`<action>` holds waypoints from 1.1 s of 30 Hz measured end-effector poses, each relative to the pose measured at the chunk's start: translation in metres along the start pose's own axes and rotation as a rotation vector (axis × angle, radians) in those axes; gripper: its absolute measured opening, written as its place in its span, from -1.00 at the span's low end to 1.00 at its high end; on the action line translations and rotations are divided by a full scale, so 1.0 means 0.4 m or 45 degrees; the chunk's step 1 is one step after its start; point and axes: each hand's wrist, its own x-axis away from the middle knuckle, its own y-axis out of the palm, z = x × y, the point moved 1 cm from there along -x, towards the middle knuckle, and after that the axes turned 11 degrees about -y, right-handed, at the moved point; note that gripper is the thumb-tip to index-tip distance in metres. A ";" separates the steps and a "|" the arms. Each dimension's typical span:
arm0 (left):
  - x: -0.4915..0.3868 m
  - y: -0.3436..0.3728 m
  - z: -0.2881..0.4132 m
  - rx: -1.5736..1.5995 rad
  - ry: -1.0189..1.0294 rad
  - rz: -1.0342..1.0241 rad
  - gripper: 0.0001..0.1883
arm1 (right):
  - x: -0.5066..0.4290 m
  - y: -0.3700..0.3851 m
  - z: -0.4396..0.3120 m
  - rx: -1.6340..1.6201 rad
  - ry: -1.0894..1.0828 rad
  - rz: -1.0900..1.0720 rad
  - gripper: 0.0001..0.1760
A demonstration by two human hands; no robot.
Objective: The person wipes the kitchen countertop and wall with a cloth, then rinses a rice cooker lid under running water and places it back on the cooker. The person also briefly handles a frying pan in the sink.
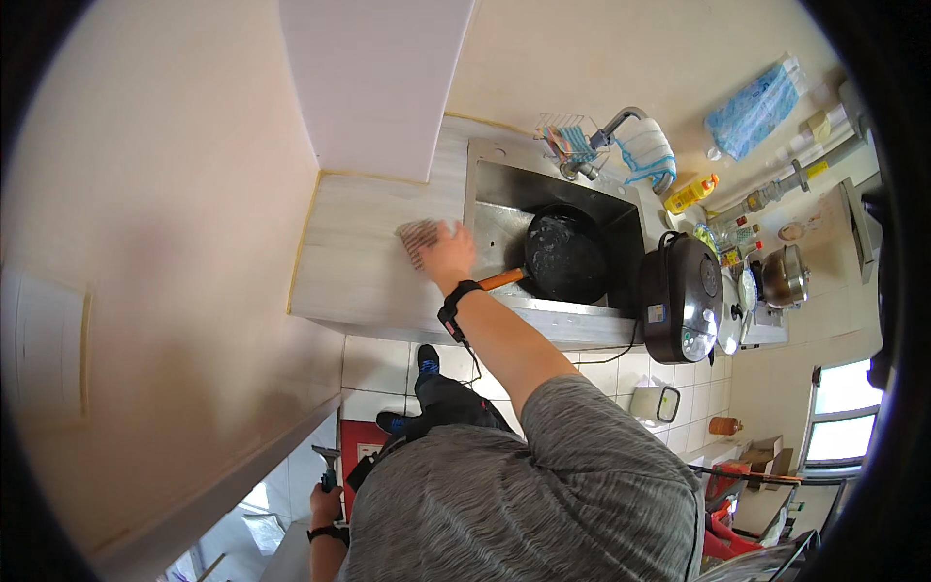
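My right hand (449, 251) is on a striped brown cloth (418, 242), its fingers slightly blurred. The cloth lies on the pale countertop (356, 240), left of the sink. Low at the left, my left hand (326, 502) grips a scraper (329, 473) by its dark green handle, with the wide head pointing away from me. In the stainless steel sink (502, 225) rests a wet black frying pan (567, 251). Its wooden handle (503, 279) points toward my right wrist, which partly covers the end.
A dark rice cooker (680, 298) stands right of the sink. Behind the basin are a faucet (618, 127) with a hanging white cloth (646, 149) and a wire rack (567, 138). A yellow bottle (691, 194) and a steel pot (784, 276) are farther right. A bin (654, 404) stands on the tiled floor.
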 end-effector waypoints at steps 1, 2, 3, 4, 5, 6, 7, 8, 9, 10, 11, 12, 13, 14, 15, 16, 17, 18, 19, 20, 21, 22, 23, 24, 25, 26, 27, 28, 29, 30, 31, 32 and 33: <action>0.011 -0.008 0.004 0.033 0.005 -0.002 -0.48 | -0.011 0.027 -0.012 0.049 -0.138 -0.050 -0.42; 0.023 -0.014 0.009 0.040 -0.015 0.004 -0.50 | -0.014 0.050 -0.023 0.110 -0.273 -0.108 -0.40; 0.037 -0.020 0.016 -0.007 -0.030 0.032 -0.51 | -0.017 0.065 -0.031 0.201 -0.436 -0.067 -0.38; 0.052 -0.025 0.021 0.048 -0.036 0.024 -0.55 | -0.024 0.079 -0.036 0.130 -0.367 -0.171 -0.36; 0.060 -0.029 0.030 0.094 -0.070 -0.003 -0.56 | -0.034 0.084 -0.037 0.105 -0.345 -0.166 -0.34; 0.070 -0.032 0.036 0.121 -0.095 -0.009 -0.57 | -0.052 0.085 -0.040 0.080 -0.329 -0.136 -0.33; 0.076 -0.035 0.042 0.131 -0.116 0.003 -0.58 | -0.072 0.083 -0.043 0.068 -0.289 -0.213 -0.31; 0.081 -0.037 0.048 0.129 -0.107 0.031 -0.62 | -0.099 0.078 -0.049 0.011 -0.315 -0.162 -0.29; 0.082 -0.036 0.055 0.238 -0.156 -0.028 -0.64 | -0.147 0.073 -0.056 -0.033 -0.314 -0.219 -0.27; 0.088 -0.035 0.056 0.311 -0.205 -0.077 -0.66 | -0.190 0.067 -0.061 -0.058 -0.280 -0.285 -0.24; 0.090 -0.033 0.062 0.363 -0.275 -0.128 -0.68 | -0.229 0.067 -0.079 -0.044 -0.269 -0.376 -0.22; 0.091 -0.031 0.070 0.345 -0.277 -0.117 -0.72 | -0.262 0.071 -0.102 -0.006 -0.232 -0.471 -0.20; 0.094 -0.032 0.077 0.322 -0.261 -0.106 -0.72 | -0.281 0.077 -0.126 -0.050 -0.232 -0.504 -0.17; 0.095 -0.030 0.090 0.287 -0.253 -0.100 -0.73 | -0.295 0.084 -0.147 0.046 -0.270 -0.597 -0.15; 0.099 -0.031 0.099 0.243 -0.247 -0.095 -0.74 | -0.297 0.091 -0.166 0.055 -0.337 -0.629 -0.13; 0.105 -0.036 0.108 0.264 -0.226 -0.109 -0.74 | -0.293 0.096 -0.183 0.112 -0.392 -0.636 -0.11; 0.106 -0.039 0.120 0.291 -0.200 -0.123 -0.75 | -0.283 0.100 -0.192 -0.018 -0.512 -0.689 -0.08; 0.104 -0.043 0.131 0.329 -0.171 -0.135 -0.75 | -0.265 0.099 -0.193 -0.093 -0.633 -0.709 -0.06; 0.101 -0.041 0.142 0.343 -0.197 -0.151 -0.75 | -0.251 0.095 -0.185 -0.154 -0.751 -0.752 -0.04; 0.100 -0.052 0.140 0.337 -0.229 -0.165 -0.76 | -0.236 0.086 -0.166 -0.226 -0.667 -0.709 0.00; 0.093 -0.059 0.141 0.324 -0.223 -0.155 -0.76 | -0.231 0.074 -0.141 -0.113 -0.532 -0.658 0.00; 0.085 -0.062 0.139 0.279 -0.195 -0.149 -0.76 | -0.227 0.058 -0.105 -0.060 -0.407 -0.599 0.01; 0.077 -0.063 0.134 0.363 -0.218 -0.166 -0.76 | -0.225 0.042 -0.072 -0.063 -0.284 -0.507 0.01; 0.069 -0.060 0.126 0.428 -0.238 -0.166 -0.76 | -0.225 0.033 -0.049 0.015 -0.231 -0.536 0.03; 0.057 -0.052 0.118 0.496 -0.293 -0.177 -0.76 | -0.226 0.026 -0.033 0.044 -0.210 -0.521 0.05; 0.052 -0.045 0.107 0.459 -0.248 -0.149 -0.74 | -0.233 0.024 -0.026 0.160 -0.157 -0.564 0.06; 0.044 -0.035 0.096 0.435 -0.252 -0.145 -0.74 | -0.236 0.024 -0.026 0.098 -0.203 -0.514 0.08; 0.036 -0.023 0.086 0.419 -0.252 -0.147 -0.74 | -0.243 0.028 -0.034 0.120 -0.213 -0.523 0.09; 0.031 -0.012 0.076 0.385 -0.297 -0.165 -0.73 | -0.248 0.035 -0.047 0.110 -0.228 -0.538 0.11; 0.033 -0.004 0.061 0.388 -0.267 -0.154 -0.74 | -0.255 0.040 -0.059 0.109 -0.247 -0.513 0.13; 0.032 0.006 0.050 0.383 -0.271 -0.158 -0.74 | -0.264 0.046 -0.070 0.153 -0.199 -0.557 0.15; 0.030 0.012 0.039 0.378 -0.261 -0.157 -0.74 | -0.269 0.049 -0.075 0.144 -0.169 -0.584 0.16; 0.028 0.017 0.026 0.399 -0.281 -0.165 -0.73 | -0.277 0.050 -0.080 0.111 -0.154 -0.558 0.18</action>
